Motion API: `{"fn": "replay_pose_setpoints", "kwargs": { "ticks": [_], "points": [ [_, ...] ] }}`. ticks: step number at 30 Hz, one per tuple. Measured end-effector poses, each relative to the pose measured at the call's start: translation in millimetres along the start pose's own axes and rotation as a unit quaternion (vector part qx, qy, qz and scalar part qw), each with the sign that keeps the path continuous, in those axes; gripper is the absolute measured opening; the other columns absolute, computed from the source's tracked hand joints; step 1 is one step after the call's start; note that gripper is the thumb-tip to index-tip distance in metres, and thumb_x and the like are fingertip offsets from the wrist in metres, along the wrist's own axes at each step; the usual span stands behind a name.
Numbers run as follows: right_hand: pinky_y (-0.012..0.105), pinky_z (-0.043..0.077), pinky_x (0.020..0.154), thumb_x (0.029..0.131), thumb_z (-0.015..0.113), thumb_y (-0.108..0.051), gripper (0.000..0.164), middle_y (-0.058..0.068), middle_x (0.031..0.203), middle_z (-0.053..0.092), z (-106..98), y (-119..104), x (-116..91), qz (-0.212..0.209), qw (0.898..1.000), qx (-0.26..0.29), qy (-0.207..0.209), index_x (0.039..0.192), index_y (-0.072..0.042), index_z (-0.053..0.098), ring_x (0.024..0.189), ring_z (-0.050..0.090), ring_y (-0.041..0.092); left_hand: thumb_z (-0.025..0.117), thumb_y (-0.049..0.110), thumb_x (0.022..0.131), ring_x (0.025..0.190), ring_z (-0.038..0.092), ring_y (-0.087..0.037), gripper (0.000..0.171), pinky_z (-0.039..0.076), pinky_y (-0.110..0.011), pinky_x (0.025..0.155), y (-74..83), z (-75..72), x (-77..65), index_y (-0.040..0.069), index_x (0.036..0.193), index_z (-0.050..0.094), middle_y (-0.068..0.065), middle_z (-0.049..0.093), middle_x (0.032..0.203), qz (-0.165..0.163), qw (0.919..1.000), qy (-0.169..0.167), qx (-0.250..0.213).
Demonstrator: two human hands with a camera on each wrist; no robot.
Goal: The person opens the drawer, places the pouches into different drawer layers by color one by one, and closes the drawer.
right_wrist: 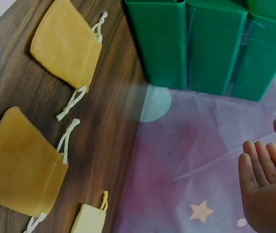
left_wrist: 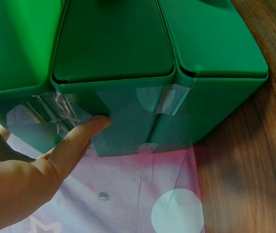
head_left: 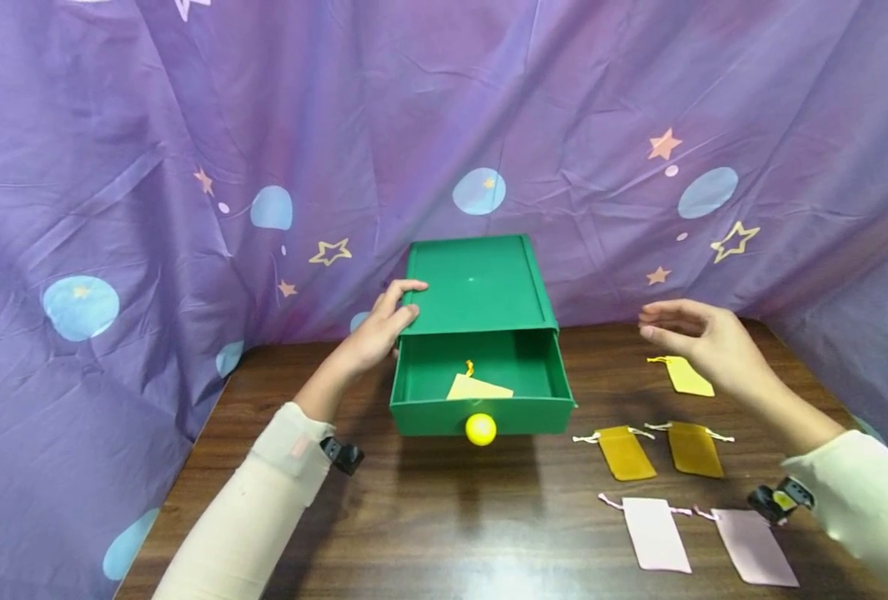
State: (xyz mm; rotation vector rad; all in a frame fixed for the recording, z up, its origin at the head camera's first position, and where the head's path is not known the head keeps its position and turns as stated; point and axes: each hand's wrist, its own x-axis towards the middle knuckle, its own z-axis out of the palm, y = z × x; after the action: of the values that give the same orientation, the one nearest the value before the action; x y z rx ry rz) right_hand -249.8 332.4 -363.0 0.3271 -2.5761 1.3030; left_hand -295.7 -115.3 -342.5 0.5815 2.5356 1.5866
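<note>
A green drawer cabinet (head_left: 479, 283) stands at the back of the table, with its top drawer (head_left: 428, 417) pulled out by a round yellow knob (head_left: 481, 429). Inside that drawer lies a pale yellow drawstring pouch (head_left: 477, 388), partly hidden by the front panel. My left hand (head_left: 376, 335) rests on the cabinet's left top edge; in the left wrist view a straight finger (left_wrist: 82, 141) lies against its taped side. Nothing is in my right hand (head_left: 702, 337), raised with loosely bent fingers near another yellow pouch (head_left: 689, 377) on the right.
Two mustard pouches (head_left: 625, 454) lie side by side on the wooden table (head_left: 383, 517), right of the cabinet. In front of them are two pale pink pouches (head_left: 656, 535). A purple cloth (head_left: 383, 125) with stars and dots hangs behind the table.
</note>
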Motion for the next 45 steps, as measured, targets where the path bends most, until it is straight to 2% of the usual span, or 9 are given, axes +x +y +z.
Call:
{"fn": "replay_pose_setpoints", "kwargs": {
  "ticks": [6,11,21,35,45],
  "points": [
    [0.005,0.049,0.08,0.095,0.076,-0.025,0.039,-0.023,0.104,0.072,-1,6,1,0.011,1.0,-0.007,0.011,0.126,-0.002,0.069,0.093,0.065,-0.012,0.043,0.025,0.105,0.104,0.049,-0.035,0.048,0.053,-0.032,0.054,-1.0,0.4,0.5,0.016,0.152,0.039,-0.027,0.025,0.15,0.008,1.0,0.005,0.0],
    [0.006,0.049,0.079,0.096,0.076,-0.021,0.04,-0.018,0.106,0.073,-2,12,1,0.005,1.0,-0.001,0.008,0.127,0.002,0.067,0.093,0.065,-0.011,0.043,0.024,0.104,0.119,0.041,-0.039,0.048,0.054,-0.03,0.054,-2.2,0.3,0.7,0.014,0.151,0.04,-0.028,0.026,0.149,0.018,0.9998,0.008,-0.001],
    [0.004,0.047,0.079,0.095,0.076,-0.028,0.045,-0.019,0.108,0.073,-10,28,0,0.028,0.999,-0.024,0.014,0.13,-0.001,0.066,0.093,0.063,-0.014,0.042,0.026,0.106,0.105,0.05,-0.036,0.048,0.054,-0.029,0.053,-0.2,1.4,2.9,0.015,0.152,0.039,-0.028,0.025,0.149,0.013,0.9999,0.0,-0.002],
    [0.003,0.046,0.078,0.095,0.077,-0.024,0.043,-0.025,0.104,0.07,-10,53,1,0.018,0.999,-0.033,0.027,0.127,0.003,0.067,0.089,0.062,-0.016,0.042,0.025,0.105,0.112,0.046,-0.039,0.048,0.057,-0.031,0.054,-3.2,0.9,1.1,0.015,0.152,0.039,-0.028,0.025,0.148,0.006,0.9999,0.001,-0.01],
    [0.002,0.045,0.077,0.094,0.078,-0.028,0.046,-0.022,0.104,0.071,-14,72,-1,0.012,0.998,-0.047,0.027,0.126,0.004,0.067,0.088,0.06,-0.018,0.042,0.026,0.106,0.104,0.05,-0.036,0.048,0.055,-0.03,0.053,-2.0,0.6,0.5,0.016,0.152,0.038,-0.028,0.024,0.148,0.005,1.0,-0.001,-0.009]
  ]
}}
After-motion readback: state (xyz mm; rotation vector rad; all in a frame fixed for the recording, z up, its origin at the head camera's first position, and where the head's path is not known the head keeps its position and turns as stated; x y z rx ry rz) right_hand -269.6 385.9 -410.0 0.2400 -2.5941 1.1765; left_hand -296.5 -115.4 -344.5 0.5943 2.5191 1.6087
